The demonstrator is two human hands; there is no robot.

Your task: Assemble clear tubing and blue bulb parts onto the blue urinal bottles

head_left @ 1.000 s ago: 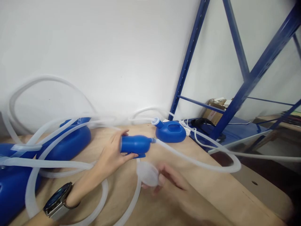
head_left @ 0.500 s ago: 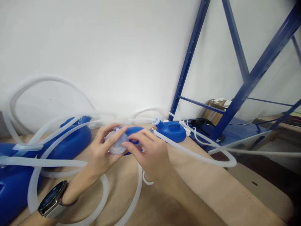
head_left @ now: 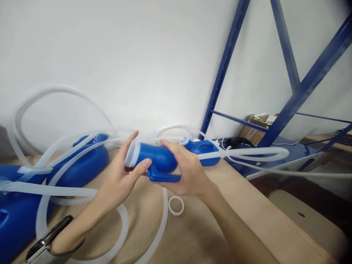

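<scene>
A small blue plastic bottle (head_left: 158,157), rounded at one end, is held between my hands above the table. Its mouth faces left and carries a whitish cap or rim (head_left: 132,154); a blue handle-like bar (head_left: 166,178) runs along its underside. My left hand (head_left: 123,170) grips the mouth end, with the thumb on the blue body and most fingers hidden behind. My right hand (head_left: 188,168) is closed around the rounded end. Below them on the table lie a white ring (head_left: 176,205) and a translucent hose (head_left: 162,223).
Large blue jugs (head_left: 79,165) with looping pale hoses (head_left: 74,190) crowd the left side. Another blue jug (head_left: 203,148) lies beyond my right hand. A blue metal rack (head_left: 222,73) stands at the right, with a cardboard box (head_left: 251,132) behind it. A stool (head_left: 308,220) sits below the table edge.
The bottle has turned so its mouth points left and its side shows. My right hand has moved from the cap to the rounded end. The white ring is now fully uncovered.
</scene>
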